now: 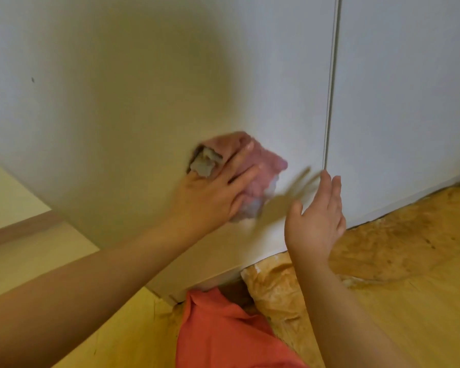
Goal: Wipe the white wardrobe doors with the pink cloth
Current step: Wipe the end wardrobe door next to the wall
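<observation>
Two white wardrobe doors fill the view: a left door [117, 88] and a right door [404, 102], split by a narrow vertical gap. My left hand [213, 192] presses the crumpled pink cloth [260, 176] flat against the lower part of the left door, fingers spread straight over it. The cloth is blurred, and a greyish patch of it shows above my thumb. My right hand [319, 216] is held up with straight fingers close to the left door's lower right corner, holding nothing. Whether it touches the door I cannot tell.
Below the doors lies a yellow wooden floor [409, 301] with a worn, brownish damaged strip [398, 235] along the wardrobe's base. An orange-red garment [223, 333] on my leg shows at the bottom centre. A pale wall and skirting board [19, 229] stand at the left.
</observation>
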A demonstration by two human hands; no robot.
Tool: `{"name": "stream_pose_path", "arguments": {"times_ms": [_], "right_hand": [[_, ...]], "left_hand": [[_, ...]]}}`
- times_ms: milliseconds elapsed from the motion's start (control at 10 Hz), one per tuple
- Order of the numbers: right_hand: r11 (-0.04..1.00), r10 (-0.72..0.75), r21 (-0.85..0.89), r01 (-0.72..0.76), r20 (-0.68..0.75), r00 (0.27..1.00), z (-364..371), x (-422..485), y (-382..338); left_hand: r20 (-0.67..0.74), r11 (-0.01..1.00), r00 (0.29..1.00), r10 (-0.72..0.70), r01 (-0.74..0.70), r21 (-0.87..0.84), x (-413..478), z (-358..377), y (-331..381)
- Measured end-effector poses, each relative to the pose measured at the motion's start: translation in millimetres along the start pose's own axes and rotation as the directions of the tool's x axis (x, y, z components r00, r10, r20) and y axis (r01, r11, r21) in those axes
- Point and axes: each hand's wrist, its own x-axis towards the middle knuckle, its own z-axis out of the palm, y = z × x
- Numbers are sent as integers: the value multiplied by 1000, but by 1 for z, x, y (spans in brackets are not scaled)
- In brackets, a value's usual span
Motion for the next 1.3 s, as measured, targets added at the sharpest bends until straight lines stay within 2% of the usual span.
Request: {"name": "stream_pose_path", "arguments": {"times_ms": [100,200,300,400,500,600,700,800,900,1000,1100,1200,1300], "right_hand": [[1000,-29,1,29,6,1000,6,-6,-2],[1000,-19,-9,19,-6,1000,0,-6,6],[1000,8,-25,-8,-3,1000,-6,-4,8],[1000,-21,-20,21,-9,1000,-9,-1,5],[1000,-25,5,26,-16,1000,-8,-3,4],[1000,-22,-1,22,-10,1000,-7,-7,7],[999,-10,-34,10,-1,1000,-13,-6,15],[999,8,-48,-9,-25,1000,-22,-1,22],[998,26,-60,-29,-48,999,-29,7,32],[997,50,-56,-52,-37,998,-29,4,38],[994,61,-87,-62,-7,998,-29,-1,41],[990,93,-109,-91,13,996,-26,0,51],[982,112,-158,-100,68,991,-17,-6,61]], "left_hand": [[-51,977,990,-132,138,161,38,8,1],[72,993,997,30,-39,115,-10,33,39],[269,983,946,183,-180,-38,-72,39,44],[227,994,969,94,-77,-82,-60,21,26],[51,993,994,-93,97,-68,8,-1,17],[44,989,989,-139,136,65,57,11,27],[152,996,984,90,-91,-2,13,43,59],[400,958,874,277,-221,-181,-48,48,71],[323,966,918,230,-176,-188,-38,47,66],[280,972,945,166,-109,-209,14,52,85],[413,951,857,309,-272,-146,39,68,115],[813,871,455,364,-475,-125,26,94,150],[893,911,309,327,-353,-212,-18,92,152]]}}
